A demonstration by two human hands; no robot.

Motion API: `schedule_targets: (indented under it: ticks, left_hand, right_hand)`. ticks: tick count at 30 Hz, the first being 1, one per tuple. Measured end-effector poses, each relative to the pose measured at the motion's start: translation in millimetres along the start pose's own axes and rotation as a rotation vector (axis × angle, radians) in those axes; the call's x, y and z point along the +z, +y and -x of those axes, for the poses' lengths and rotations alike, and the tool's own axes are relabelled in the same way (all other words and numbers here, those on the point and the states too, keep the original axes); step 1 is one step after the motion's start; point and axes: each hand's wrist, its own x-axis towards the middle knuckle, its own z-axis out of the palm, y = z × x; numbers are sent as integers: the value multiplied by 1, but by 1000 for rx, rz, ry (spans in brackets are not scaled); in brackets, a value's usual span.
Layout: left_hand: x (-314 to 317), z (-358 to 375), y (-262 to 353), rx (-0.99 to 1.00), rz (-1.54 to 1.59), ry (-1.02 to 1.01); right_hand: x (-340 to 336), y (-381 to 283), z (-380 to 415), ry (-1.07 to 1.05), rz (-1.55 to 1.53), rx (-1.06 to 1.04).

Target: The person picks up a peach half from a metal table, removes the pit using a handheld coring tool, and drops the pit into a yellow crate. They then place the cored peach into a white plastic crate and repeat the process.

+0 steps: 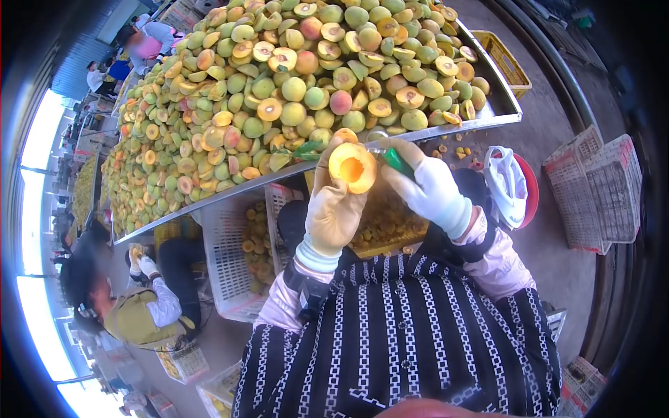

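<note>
At frame centre, left hand (pixel 336 207): fingers closed around fruit half (pixel 352 168); just right, right hand (pixel 432 189): fingers curled around green tool (pixel 399 164); a slack hold could let the tool skid into the left fingers; beyond, upper centre, fruit pile (pixel 293 89).

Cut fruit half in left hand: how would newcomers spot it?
Find the big metal tray; at its near rim is the gloved left hand. It holds the cut fruit half clear of the piled fruit, its hollow orange face towards the camera.
</note>
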Motion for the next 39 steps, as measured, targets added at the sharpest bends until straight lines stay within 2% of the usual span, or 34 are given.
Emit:
schedule_targets:
  ticks: [3,7,13,14,15,17,18,19,20,21,23,25,27,28,30,31,33,34,35,37,39]
  left_hand:
    - [-3,2,-6,21,-20,-10]
    - [-4,6,-8,7,-103,9]
    - [-16,15,-8,-24,-59,38]
    - [-27,18,-8,-42,-44,2]
    - [-23,22,-6,-38,-44,9]
    - [-13,28,0,7,-30,12]
    - [-20,30,5,23,-42,-15]
    - [-28,34,12,40,-14,-36]
    - [-35,44,23,47,3,45]
    - [-42,55,37,57,16,113]
    - [-73,82,68,257,-157,239]
    - [-117,127,102,457,-958,729]
    - [-122,139,129,608,-1748,1130]
    - [-122,132,134,631,-1742,1144]
    - [-123,103,147,572,-1327,917]
    - [-126,79,150,600,-1432,703]
    - [-125,15,146,586,-1462,558]
    - [-119,-16,148,533,-1822,577]
    - [-128,-49,151,677,-2131,440]
    - [-138,-103,147,572,-2286,342]
    - [-153,-139,142,281,-2446,405]
  right_hand:
    - [0,-3,7,15,39,-1]
    - [-2,-7,9,-80,52,22]
    - [9,4,9,-93,142,55]
    - [13,11,9,-69,215,84]
    - [11,24,6,-132,342,269]
    - [12,84,21,-91,391,264]
    - [10,77,18,-104,393,250]
    - [6,62,20,-180,185,432]
    - [6,52,23,-249,-28,611]
    - [11,55,26,-242,-79,581]
    - [12,56,26,-261,-124,646]
    - [9,61,29,-308,-275,773]
    - [6,78,37,-306,-391,776]
    - [2,83,38,-322,-476,792]
    - [-1,91,39,-320,-629,833]
    - [-6,89,35,-338,-625,899]
    - [-10,92,29,-410,-626,903]
    - [-12,97,29,-425,-644,897]
    - [-14,103,31,-438,-664,894]
    - [-13,111,34,-416,-701,945]
    - [-16,114,35,-475,-726,927]
